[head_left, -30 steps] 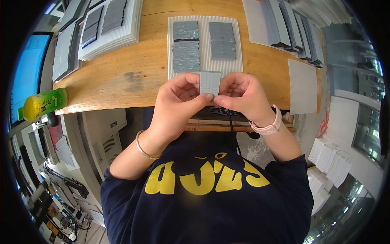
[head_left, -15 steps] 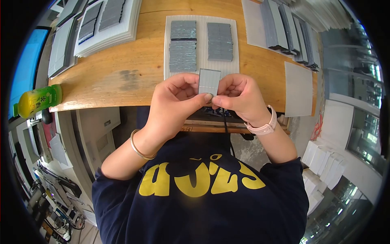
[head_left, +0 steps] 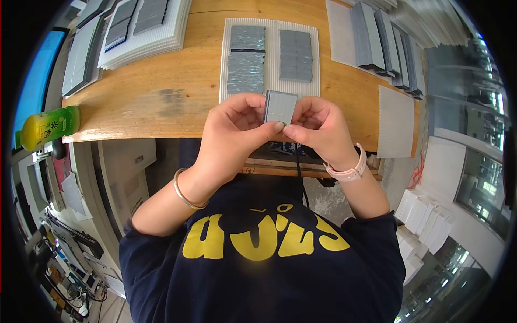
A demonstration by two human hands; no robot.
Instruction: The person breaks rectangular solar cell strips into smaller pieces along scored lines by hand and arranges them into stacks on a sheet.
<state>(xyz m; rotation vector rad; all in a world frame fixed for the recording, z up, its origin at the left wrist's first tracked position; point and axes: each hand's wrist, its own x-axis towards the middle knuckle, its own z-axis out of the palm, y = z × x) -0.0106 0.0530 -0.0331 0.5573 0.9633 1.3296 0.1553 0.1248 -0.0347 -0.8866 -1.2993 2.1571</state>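
Between my two hands is a small grey rectangular block (head_left: pixel 280 106), held upright at the table's front edge, with a dark strip along its left side. My left hand (head_left: pixel 235 126) pinches its lower left part, thumb on the near face. On the other side my right hand (head_left: pixel 319 129) grips the lower right corner with its thumb. The thumb tips nearly meet at the bottom of the block. Just beyond lies a white ribbed board (head_left: pixel 272 56) bearing grey stacks in two columns, a left one (head_left: pixel 246 71) with a dark gap across it and a right one (head_left: pixel 295 55).
On the wooden table (head_left: pixel 145 102), a pile of white ribbed boards (head_left: pixel 177 35) with grey stacks stands at the back left. Grey blocks (head_left: pixel 371 37) line the back right, above a white sheet (head_left: pixel 396 121). A green tea bottle (head_left: pixel 51 128) lies at the left edge.
The block has turned slightly in my fingers, so more of its dark left side shows. Both hands keep their hold. The whole view has shifted a little.
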